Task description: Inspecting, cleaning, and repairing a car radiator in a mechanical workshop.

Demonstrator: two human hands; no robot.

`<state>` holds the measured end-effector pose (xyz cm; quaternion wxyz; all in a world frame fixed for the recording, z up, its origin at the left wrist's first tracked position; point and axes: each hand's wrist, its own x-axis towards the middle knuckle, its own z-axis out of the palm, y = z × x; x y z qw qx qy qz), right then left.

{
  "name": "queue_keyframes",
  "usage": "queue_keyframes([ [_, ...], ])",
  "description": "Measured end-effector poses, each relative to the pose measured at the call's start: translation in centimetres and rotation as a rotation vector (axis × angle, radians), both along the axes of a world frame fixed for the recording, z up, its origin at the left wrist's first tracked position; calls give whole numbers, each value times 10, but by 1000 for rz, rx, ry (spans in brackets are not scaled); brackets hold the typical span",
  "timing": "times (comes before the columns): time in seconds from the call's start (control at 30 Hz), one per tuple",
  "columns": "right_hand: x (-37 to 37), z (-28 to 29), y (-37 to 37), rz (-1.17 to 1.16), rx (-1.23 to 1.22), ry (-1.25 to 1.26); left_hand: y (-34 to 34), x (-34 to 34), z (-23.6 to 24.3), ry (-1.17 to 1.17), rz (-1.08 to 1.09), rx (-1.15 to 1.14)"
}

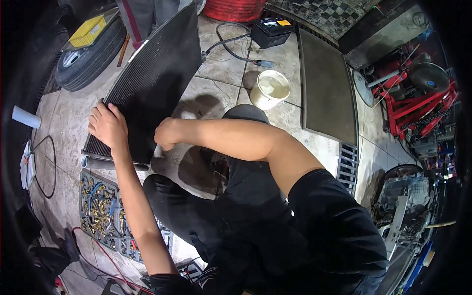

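A black car radiator panel (160, 64) with fine fins stands tilted in front of me, its lower end near the floor. My left hand (109, 125) is closed over its left edge, near the lower corner. At the panel's lower right edge is my right hand (167, 133), with its fingers curled in. What those fingers grip is hidden by the hand. A grey tube end (84, 161) shows under the panel's bottom edge. Just below it lies a tray of brass fittings (101, 209).
A white bucket (270, 89) and a car battery (270, 32) with a cable stand ahead. To the right lie a second flat panel (328, 83) and a red jack frame (410, 108). A tire (91, 59) with a yellow bin (87, 32) is far left. Another person's leg (142, 17) stands behind the radiator.
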<state>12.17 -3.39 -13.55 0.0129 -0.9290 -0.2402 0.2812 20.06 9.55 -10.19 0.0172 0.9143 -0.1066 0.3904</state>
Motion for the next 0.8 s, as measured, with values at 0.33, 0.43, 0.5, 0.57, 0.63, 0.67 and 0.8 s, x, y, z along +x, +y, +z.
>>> queue_keyframes([
  [0.33, 2, -2, 3, 26, 24, -5, -1, 3, -1, -14, 12, 15],
  [0.43, 3, -1, 5, 30, 38, -26, 0, 3, -1, -15, 16, 13],
  [0.5, 4, -1, 6, 46, 15, -16, 0, 4, -2, -37, 13, 16],
  [0.57, 5, -1, 5, 74, 48, -35, 1, 7, -3, -36, 21, 15],
  [0.63, 5, -2, 7, 32, 35, -29, 1, 9, -3, -46, 19, 21],
  [0.67, 6, -2, 6, 32, 34, -19, 1, 9, -3, -49, 25, 29],
  [0.8, 7, 1, 7, 27, 15, -15, 4, 14, -4, -48, 32, 26],
])
